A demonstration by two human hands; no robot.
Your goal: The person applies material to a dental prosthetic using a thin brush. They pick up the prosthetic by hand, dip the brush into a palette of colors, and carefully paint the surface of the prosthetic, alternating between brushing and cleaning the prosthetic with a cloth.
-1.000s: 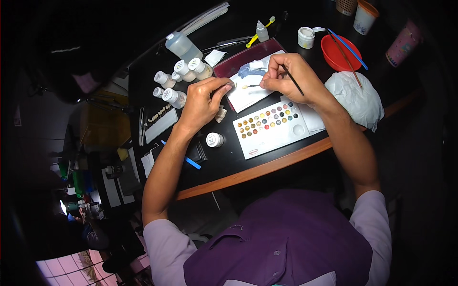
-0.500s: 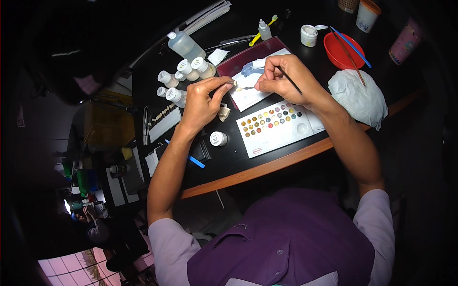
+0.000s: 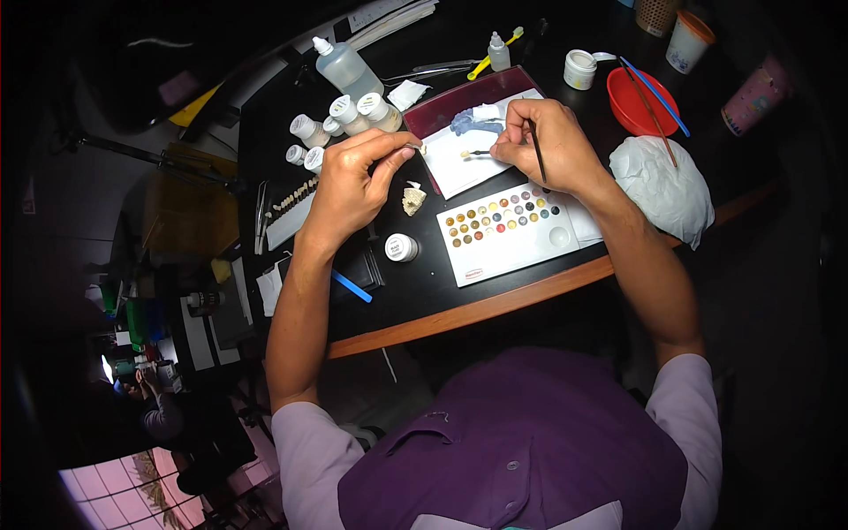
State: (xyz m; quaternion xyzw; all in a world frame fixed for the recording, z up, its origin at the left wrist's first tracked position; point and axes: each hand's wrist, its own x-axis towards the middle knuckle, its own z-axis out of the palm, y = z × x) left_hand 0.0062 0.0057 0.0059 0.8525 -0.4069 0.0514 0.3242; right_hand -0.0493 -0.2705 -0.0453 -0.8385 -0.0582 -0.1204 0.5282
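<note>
My left hand (image 3: 358, 181) is raised over the left edge of a white sheet or tile (image 3: 459, 177), with thumb and fingertips pinched on a tiny pale piece, perhaps a tooth crown. My right hand (image 3: 552, 146) grips a thin dark-handled brush (image 3: 537, 152) over that same white surface. A small cream dab (image 3: 465, 155) shows at the brush's tip; whether it clings to the bristles or lies on the white surface, I cannot tell. Below the left fingers a cream dental cast (image 3: 412, 200) rests on the black table. A crumpled bluish cloth (image 3: 477, 122) lies beyond the brush.
A white palette (image 3: 503, 252) with several colour wells lies near the wooden table edge, beside a white jar (image 3: 401, 247). White-lidded jars (image 3: 344, 109) and a clear bottle (image 3: 346, 69) stand left. To the right are a red bowl (image 3: 632, 110) and a white wrapped bundle (image 3: 662, 181).
My hands have drawn apart: the left has shifted left, the right slightly right with the brush. The brush tip has moved away from the left fingertips. The view has shifted slightly.
</note>
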